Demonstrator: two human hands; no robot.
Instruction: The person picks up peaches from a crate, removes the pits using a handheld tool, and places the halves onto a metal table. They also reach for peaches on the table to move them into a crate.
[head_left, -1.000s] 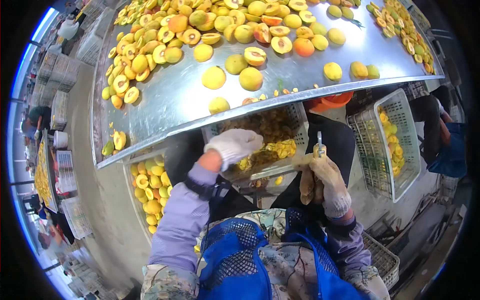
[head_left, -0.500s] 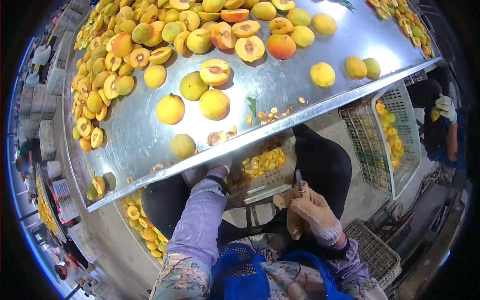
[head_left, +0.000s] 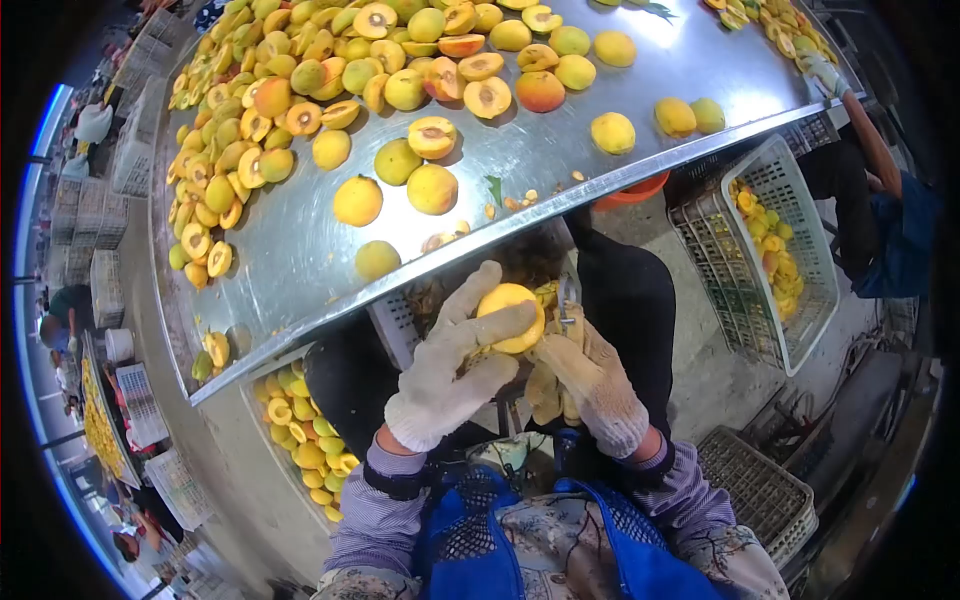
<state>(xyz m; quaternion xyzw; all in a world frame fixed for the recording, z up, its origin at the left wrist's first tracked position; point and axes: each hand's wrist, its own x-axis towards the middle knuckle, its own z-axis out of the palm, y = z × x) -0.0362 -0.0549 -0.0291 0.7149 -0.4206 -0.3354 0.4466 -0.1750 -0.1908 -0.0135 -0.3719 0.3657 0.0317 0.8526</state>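
My left hand (head_left: 455, 355), in a pale knit glove, is closed round a yellow peach (head_left: 515, 312) in front of the table edge, above my lap. Whether the peach is whole or a half cannot be made out. Close beside it, my gloved right hand (head_left: 592, 375) grips a small metal tool with a curved, loop-like end (head_left: 570, 298). The fingertips of that hand reach the peach's lower right side. Whole and halved peaches (head_left: 433, 138) lie on the metal table (head_left: 310, 225) ahead, some halves with pits showing.
A crate (head_left: 398, 325) sits partly hidden between my knees. Cut peaches fill another crate (head_left: 305, 430) at lower left. On the right stand a tall plastic crate (head_left: 715, 270) with fruit and a low crate (head_left: 760, 490). A co-worker's gloved hand (head_left: 822, 75) reaches onto the table.
My left hand has come up from below the table edge with a peach. My right hand has moved slightly left and up to meet it. The co-worker's hand has moved onto the table.
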